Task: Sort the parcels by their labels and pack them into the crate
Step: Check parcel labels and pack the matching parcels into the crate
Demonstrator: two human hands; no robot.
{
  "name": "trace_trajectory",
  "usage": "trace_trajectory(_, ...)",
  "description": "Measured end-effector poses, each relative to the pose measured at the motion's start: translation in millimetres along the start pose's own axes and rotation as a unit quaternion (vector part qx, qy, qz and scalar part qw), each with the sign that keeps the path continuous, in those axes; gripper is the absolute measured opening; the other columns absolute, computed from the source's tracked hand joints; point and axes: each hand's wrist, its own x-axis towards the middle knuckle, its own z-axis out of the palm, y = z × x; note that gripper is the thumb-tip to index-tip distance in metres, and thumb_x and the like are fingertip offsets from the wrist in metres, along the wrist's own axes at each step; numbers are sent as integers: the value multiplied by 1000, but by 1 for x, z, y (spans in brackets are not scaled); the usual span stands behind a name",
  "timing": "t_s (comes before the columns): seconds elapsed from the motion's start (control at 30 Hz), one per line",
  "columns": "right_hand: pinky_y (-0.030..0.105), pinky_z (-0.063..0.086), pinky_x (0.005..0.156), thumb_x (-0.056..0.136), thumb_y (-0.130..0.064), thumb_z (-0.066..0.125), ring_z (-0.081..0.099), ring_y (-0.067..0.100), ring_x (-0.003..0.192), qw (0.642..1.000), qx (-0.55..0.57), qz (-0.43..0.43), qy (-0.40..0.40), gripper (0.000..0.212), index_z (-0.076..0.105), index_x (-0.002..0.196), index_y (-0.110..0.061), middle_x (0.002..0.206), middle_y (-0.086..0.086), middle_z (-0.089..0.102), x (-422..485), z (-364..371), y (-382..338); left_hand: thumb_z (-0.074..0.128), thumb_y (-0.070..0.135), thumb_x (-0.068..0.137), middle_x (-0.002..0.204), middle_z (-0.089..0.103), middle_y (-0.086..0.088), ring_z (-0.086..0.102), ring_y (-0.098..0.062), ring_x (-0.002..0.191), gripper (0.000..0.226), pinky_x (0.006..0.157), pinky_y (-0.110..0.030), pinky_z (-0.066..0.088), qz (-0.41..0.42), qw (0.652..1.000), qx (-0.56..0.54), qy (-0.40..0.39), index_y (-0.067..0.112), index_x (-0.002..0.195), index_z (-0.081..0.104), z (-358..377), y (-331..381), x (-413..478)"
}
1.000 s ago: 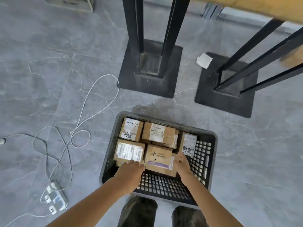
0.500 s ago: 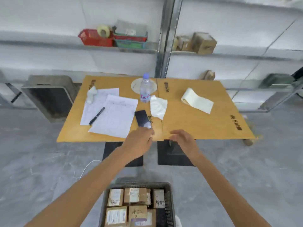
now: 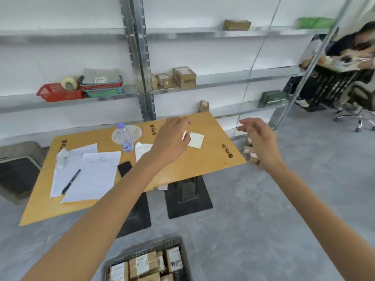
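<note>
The dark grey crate (image 3: 142, 249) sits on the floor at the bottom edge, with several labelled cardboard parcels (image 3: 144, 265) packed in it. My left hand (image 3: 171, 138) hovers above the wooden table (image 3: 192, 165), fingers loosely bent and holding nothing, over a strip of white labels (image 3: 195, 139). My right hand (image 3: 257, 136) is raised past the table's right edge, fingers spread, empty. More cardboard parcels (image 3: 183, 77) stand on the middle shelf behind the table, and another parcel (image 3: 236, 24) lies on the top shelf.
On the table lie papers (image 3: 95, 173), a pen (image 3: 71, 181), a phone (image 3: 124, 168), a water bottle (image 3: 124, 137) and a tissue (image 3: 142, 150). Red basket (image 3: 58, 93) with tape roll on the shelf. Small wooden blocks (image 3: 250, 152) on the floor. A person sits at far right (image 3: 351, 47).
A second ago both hands held parcels inside the crate. The view then rose to the table; both hands lifted away from the crate and now reach up and rightward, empty.
</note>
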Motion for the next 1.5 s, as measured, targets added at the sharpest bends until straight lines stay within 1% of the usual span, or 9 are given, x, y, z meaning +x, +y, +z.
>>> trace_trajectory(0.13,20,45,81,95,-10,40,62,17,99,998,18,-2,52,27,63,101,-25,89,-8,70,32,-83,48,47,19,94,131,51,-1,35,-20,130,36,103,-34,33,8,1000,-9,-5,17,130,47,60,63,41)
trace_trajectory(0.2,9,45,69,96,-10,40,62,25,94,997,31,8,72,25,61,104,-21,94,0,70,49,-129,74,46,19,94,132,49,-1,33,-20,131,37,103,-35,33,6,1000,-11,-16,16,131,45,91,100,64)
trace_trajectory(0.27,3,44,61,96,-9,40,61,22,90,995,42,20,85,24,60,103,-20,97,7,69,67,-175,97,45,18,94,133,48,-2,31,-20,132,37,105,-37,33,3,999,-14,-30,16,132,44,122,138,88)
trace_trajectory(0.33,3,44,60,97,-8,40,60,15,87,995,42,38,85,22,60,105,-14,99,11,68,83,-219,121,45,18,95,134,47,-2,30,-19,133,38,106,-36,32,-5,999,-21,-42,15,132,43,150,173,112)
trace_trajectory(0.47,17,42,81,97,-8,40,60,14,95,994,7,62,85,23,61,106,-13,96,9,69,117,-295,162,47,18,94,130,50,-4,33,-21,130,37,105,-35,33,-10,998,-35,-49,14,131,45,197,228,157)
trace_trajectory(0.6,11,41,76,97,-10,40,62,12,95,989,22,85,116,25,62,102,-19,92,4,69,143,-342,195,47,19,95,131,50,-4,35,-22,129,37,101,-35,34,9,998,-22,-66,15,131,45,231,260,197)
trace_trajectory(0.93,18,41,78,97,-10,40,62,18,98,982,42,122,136,24,62,101,-19,92,5,69,219,-377,253,48,18,94,130,51,-4,34,-22,129,36,100,-36,36,23,997,-22,-75,14,130,47,290,265,292)
trace_trajectory(1.27,20,43,79,98,-13,40,62,4,88,984,16,145,101,24,62,102,-20,87,-4,69,388,-371,316,49,18,93,128,52,-8,40,-24,126,37,103,-40,37,-3,992,-79,-99,15,130,46,379,247,453)
trace_trajectory(1.5,22,42,75,98,-13,40,62,11,90,979,10,183,84,24,62,102,-20,89,-3,70,480,-386,366,48,19,94,127,53,-7,46,-21,120,36,96,-32,39,-27,979,-135,-152,17,130,46,445,253,534)
